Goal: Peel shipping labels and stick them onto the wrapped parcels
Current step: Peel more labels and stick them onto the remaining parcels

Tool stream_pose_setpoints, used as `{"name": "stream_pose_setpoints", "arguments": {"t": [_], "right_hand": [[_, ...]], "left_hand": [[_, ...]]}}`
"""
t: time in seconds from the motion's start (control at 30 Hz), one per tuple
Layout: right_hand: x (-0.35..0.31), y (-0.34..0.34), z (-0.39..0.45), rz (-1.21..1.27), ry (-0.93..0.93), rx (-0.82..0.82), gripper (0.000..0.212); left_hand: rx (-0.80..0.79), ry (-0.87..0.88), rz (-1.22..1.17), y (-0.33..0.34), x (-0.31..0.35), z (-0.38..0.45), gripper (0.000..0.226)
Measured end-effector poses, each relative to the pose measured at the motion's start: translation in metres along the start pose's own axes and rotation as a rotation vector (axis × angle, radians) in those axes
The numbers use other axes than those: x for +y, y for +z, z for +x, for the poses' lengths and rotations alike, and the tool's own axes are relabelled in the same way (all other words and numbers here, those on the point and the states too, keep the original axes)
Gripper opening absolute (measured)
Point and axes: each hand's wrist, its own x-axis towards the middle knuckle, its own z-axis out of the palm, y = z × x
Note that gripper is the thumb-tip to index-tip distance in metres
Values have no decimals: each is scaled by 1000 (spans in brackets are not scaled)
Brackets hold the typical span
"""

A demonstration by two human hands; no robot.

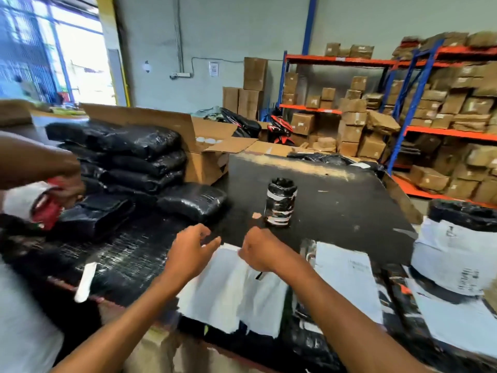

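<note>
just before the wrapped jar [280,202], the left hand [191,251] hovered half-open, empty; the right hand [258,253] pinched the label sheet [231,286]. a hasty peel risked tearing or creasing it.

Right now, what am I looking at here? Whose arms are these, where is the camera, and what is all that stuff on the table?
The camera sits on a person's head, looking down at their own bare arms. The left hand is open; the right hand pinches the top edge of a white paper label sheet, it seems. These lie on a black worktable. A small black-wrapped cylindrical parcel stands upright beyond the hands. Black plastic-wrapped parcels are stacked at left, where another person's arm works. More white printed label sheets lie at right.
</note>
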Motion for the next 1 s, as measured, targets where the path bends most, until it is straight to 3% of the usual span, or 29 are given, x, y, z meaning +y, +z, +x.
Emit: {"name": "stream_pose_setpoints", "arguments": {"t": [0.1,0.3,0.4,0.57,0.67,0.77,1.0], "right_hand": [[-8,21,8,-66,99,-67,30],[-5,38,9,-6,213,-12,37],[1,42,5,22,227,-7,38],[10,40,8,105,231,-12,26],[11,44,8,115,262,-3,38],[12,47,4,135,249,15,27],[14,52,-1,138,208,67,34]], "left_hand": [[-87,-95,135,-3,-40,4,33],[-134,-179,-200,3,-65,11,28],[-193,-142,-298,5,-76,16,28],[-203,-140,-284,3,-74,23,29],[-225,-153,-283,4,-69,22,31],[-279,-147,-272,4,-69,22,24],[-308,-105,-103,-1,-68,27,33]]}}
